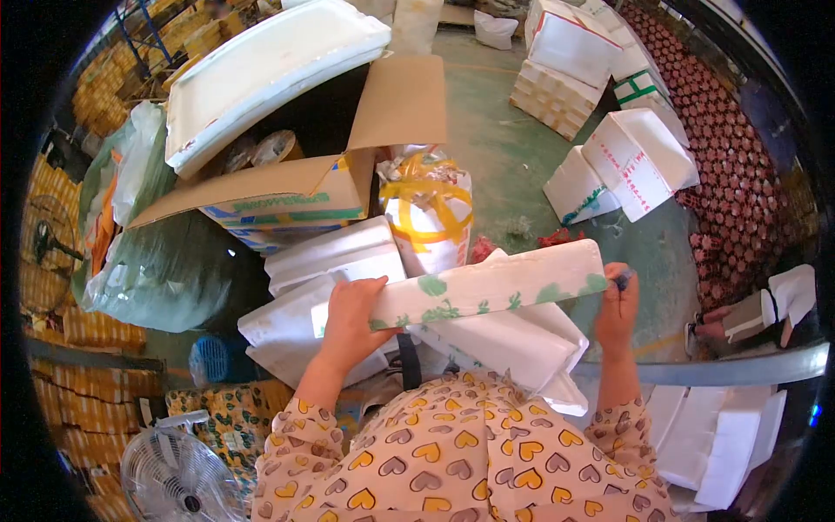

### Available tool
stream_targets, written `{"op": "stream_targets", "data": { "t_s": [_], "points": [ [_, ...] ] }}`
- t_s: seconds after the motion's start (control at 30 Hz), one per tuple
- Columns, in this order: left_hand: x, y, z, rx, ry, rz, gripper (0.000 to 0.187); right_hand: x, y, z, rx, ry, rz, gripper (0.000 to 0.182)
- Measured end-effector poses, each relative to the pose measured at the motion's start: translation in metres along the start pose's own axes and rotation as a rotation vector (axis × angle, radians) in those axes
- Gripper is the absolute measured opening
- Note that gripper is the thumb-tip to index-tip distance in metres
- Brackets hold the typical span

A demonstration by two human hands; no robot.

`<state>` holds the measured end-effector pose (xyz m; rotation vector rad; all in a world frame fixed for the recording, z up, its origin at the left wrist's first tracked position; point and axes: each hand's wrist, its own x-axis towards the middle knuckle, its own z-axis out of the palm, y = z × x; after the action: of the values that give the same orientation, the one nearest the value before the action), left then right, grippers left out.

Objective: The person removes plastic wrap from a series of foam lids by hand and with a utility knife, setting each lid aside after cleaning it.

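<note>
Big cardboard box sits in front of you w/ a white foam lid on top. You hold a long foam slab w/ green marks across your lap. Your left hand grips its left end; right hand is closed round a small tool at its right end.
</note>
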<state>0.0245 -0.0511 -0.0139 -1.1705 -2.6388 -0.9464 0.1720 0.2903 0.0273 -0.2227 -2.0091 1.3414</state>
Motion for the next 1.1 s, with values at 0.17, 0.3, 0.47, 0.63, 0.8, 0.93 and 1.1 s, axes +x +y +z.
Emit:
{"op": "stream_targets", "data": {
  "t_s": [0.17,0.3,0.47,0.63,0.8,0.93,1.1],
  "points": [
    [0.004,0.022,0.0,0.01,0.079,0.022,0.07,0.012,0.008,-0.013,-0.223,0.186,0.073,0.007],
    [0.014,0.042,-0.006,0.065,0.161,-0.007,0.069,0.012,-0.033,0.004,-0.351,0.29,-0.013,0.01],
    [0.026,0.051,-0.011,0.083,0.212,0.003,0.067,0.01,-0.061,0.049,-0.571,-0.171,-0.657,0.024],
    [0.032,0.063,-0.01,0.091,0.199,0.042,0.063,0.012,-0.073,0.092,-0.643,-0.365,-0.691,0.025],
    [0.03,0.063,-0.006,0.145,0.191,0.071,0.059,0.007,-0.056,0.096,-0.61,-0.448,-0.688,0.019],
    [0.026,0.06,-0.003,0.169,0.15,0.068,0.059,-0.003,-0.037,0.1,-0.586,-0.532,-0.676,0.013],
    [0.02,0.057,0.001,0.214,0.045,0.096,0.062,-0.014,-0.025,0.106,-0.545,-0.533,-0.293,0.009]
  ]
}}
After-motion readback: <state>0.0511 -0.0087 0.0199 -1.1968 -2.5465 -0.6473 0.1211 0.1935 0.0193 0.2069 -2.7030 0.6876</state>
